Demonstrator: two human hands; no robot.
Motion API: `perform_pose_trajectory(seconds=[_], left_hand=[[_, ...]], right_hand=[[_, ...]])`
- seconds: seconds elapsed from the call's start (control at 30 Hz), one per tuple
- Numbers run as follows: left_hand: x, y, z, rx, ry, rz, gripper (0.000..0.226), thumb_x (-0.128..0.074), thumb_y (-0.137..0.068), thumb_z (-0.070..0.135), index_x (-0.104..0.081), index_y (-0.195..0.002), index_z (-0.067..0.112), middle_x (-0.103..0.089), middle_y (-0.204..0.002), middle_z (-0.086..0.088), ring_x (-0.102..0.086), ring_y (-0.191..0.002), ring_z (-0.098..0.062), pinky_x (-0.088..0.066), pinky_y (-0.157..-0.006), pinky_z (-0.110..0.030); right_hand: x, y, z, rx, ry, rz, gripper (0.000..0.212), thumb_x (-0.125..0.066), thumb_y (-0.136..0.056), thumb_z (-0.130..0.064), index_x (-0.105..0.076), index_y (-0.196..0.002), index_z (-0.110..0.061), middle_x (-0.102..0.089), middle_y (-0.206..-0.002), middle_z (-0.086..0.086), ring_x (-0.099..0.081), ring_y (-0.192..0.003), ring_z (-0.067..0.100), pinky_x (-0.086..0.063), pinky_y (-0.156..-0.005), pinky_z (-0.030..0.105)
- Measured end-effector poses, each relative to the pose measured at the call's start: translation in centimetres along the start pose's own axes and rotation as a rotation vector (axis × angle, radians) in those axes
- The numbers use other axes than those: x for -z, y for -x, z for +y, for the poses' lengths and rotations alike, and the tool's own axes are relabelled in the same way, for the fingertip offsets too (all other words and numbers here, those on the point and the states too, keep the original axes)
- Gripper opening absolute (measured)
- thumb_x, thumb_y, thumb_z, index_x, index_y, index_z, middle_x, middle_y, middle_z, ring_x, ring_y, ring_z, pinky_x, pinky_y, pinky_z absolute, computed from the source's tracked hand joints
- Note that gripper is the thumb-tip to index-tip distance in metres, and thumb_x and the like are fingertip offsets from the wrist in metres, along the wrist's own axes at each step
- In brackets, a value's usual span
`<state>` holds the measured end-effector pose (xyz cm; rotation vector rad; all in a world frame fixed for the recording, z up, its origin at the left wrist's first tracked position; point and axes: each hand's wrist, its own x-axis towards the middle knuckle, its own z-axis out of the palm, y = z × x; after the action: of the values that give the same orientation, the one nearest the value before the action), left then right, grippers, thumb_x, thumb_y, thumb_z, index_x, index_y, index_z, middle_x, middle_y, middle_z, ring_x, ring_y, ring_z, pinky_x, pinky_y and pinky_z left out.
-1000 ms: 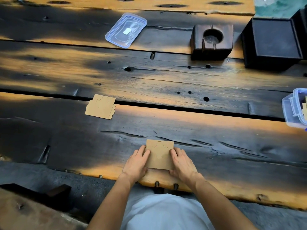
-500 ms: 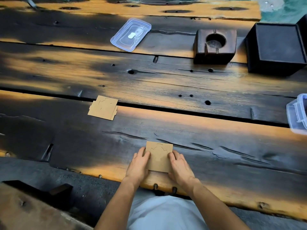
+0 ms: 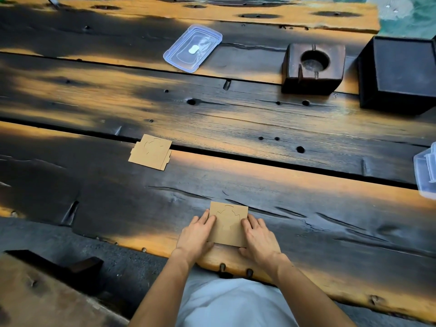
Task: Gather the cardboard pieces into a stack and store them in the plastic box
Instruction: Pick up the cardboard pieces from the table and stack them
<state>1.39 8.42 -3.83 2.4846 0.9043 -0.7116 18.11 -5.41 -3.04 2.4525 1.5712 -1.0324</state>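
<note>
A small stack of brown cardboard pieces [image 3: 228, 224] lies near the front edge of the wooden table. My left hand [image 3: 196, 234] presses against its left side and my right hand [image 3: 257, 237] against its right side, so both hands hold the stack between them. A second, uneven pile of cardboard pieces [image 3: 151, 152] lies farther back on the left, untouched. The clear plastic box [image 3: 425, 172] shows only partly at the right edge. Its clear lid [image 3: 193, 48] lies flat at the far back.
A dark wooden block with a round hole [image 3: 312, 67] and a black square box [image 3: 398, 72] stand at the back right. The table [image 3: 306, 185] is made of rough dark planks with gaps. A wooden bench [image 3: 35, 298] sits at lower left.
The view has drifted slightly, so the plastic box slid further out of frame. Both hands stay pressed on the stack's sides with little movement.
</note>
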Motion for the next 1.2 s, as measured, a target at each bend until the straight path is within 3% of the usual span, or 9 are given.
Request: perform_pose_trajectory(seconds=[0.13, 0.23, 0.33, 0.5, 0.7, 1.03, 1.2], left_hand=[[1.0, 0.3, -0.8, -0.017, 0.108, 0.022, 0.076, -0.064, -0.081, 0.074, -0.045, -0.138, 0.027, -0.018, -0.172, 0.006, -0.040, -0.141, -0.026, -0.050, -0.101, -0.043], [2.4, 0.3, -2.0, -0.016, 0.304, 0.054, 0.073, -0.063, -0.080, 0.077, -0.050, -0.134, 0.029, -0.020, -0.171, 0.007, -0.038, -0.148, -0.022, -0.044, -0.107, -0.039], [4.2, -0.2, -4.5, 0.003, 0.380, 0.106, 0.068, -0.065, -0.085, 0.069, -0.050, -0.139, 0.031, -0.026, -0.170, 0.006, -0.040, -0.148, -0.022, -0.043, -0.112, -0.039], [7.6, -1.3, -10.6, 0.059, 0.274, 0.116, 0.078, -0.064, -0.092, 0.061, -0.035, -0.157, 0.029, -0.024, -0.170, 0.006, -0.033, -0.152, -0.019, -0.042, -0.115, -0.039], [11.5, -2.7, -17.4, 0.092, 0.203, 0.103, 0.086, -0.069, -0.093, 0.051, -0.024, -0.163, 0.029, -0.020, -0.172, 0.003, -0.030, -0.153, -0.022, -0.039, -0.118, -0.037], [15.7, -6.6, -27.7, 0.061, 0.079, 0.082, 0.078, -0.072, -0.090, 0.050, -0.035, -0.155, 0.027, -0.028, -0.167, 0.001, -0.026, -0.153, -0.022, -0.041, -0.116, -0.038], [17.0, -9.3, -30.0, 0.040, 0.050, 0.065, 0.075, -0.072, -0.090, 0.046, -0.036, -0.153, 0.025, -0.020, -0.170, 0.000, -0.016, -0.158, -0.022, -0.041, -0.116, -0.041]], right_hand=[[1.1, -0.2, -1.0, -0.087, 0.004, -0.045, 0.096, -0.058, -0.073, -0.079, -0.034, -0.143, -0.019, -0.022, -0.165, 0.015, -0.028, -0.146, 0.034, -0.047, -0.106, 0.045], [2.5, -0.9, -2.0, -0.126, -0.014, 0.001, 0.101, -0.045, -0.066, -0.089, -0.034, -0.139, -0.020, -0.037, -0.151, 0.014, -0.037, -0.139, 0.034, -0.045, -0.107, 0.043], [4.1, -2.5, -3.3, -0.144, -0.001, 0.008, 0.096, -0.049, -0.071, -0.083, -0.032, -0.142, -0.021, -0.044, -0.139, 0.010, -0.042, -0.130, 0.032, -0.044, -0.106, 0.043], [6.8, -6.2, -6.7, -0.179, -0.002, -0.023, 0.085, -0.057, -0.085, -0.065, -0.025, -0.152, -0.021, -0.044, -0.141, 0.011, -0.043, -0.132, 0.034, -0.045, -0.103, 0.044], [8.8, -10.5, -11.3, -0.179, 0.012, -0.056, 0.067, -0.059, -0.091, -0.045, -0.033, -0.145, -0.016, -0.046, -0.138, 0.016, -0.047, -0.127, 0.038, -0.044, -0.102, 0.043], [11.1, -18.3, -19.6, -0.138, 0.028, -0.067, 0.067, -0.056, -0.093, -0.037, -0.030, -0.150, -0.012, -0.043, -0.145, 0.017, -0.043, -0.132, 0.038, -0.044, -0.108, 0.044], [12.2, -21.3, -22.0, -0.111, 0.057, -0.079, 0.066, -0.056, -0.094, -0.033, -0.029, -0.150, -0.012, -0.042, -0.145, 0.017, -0.042, -0.133, 0.038, -0.042, -0.109, 0.044]])
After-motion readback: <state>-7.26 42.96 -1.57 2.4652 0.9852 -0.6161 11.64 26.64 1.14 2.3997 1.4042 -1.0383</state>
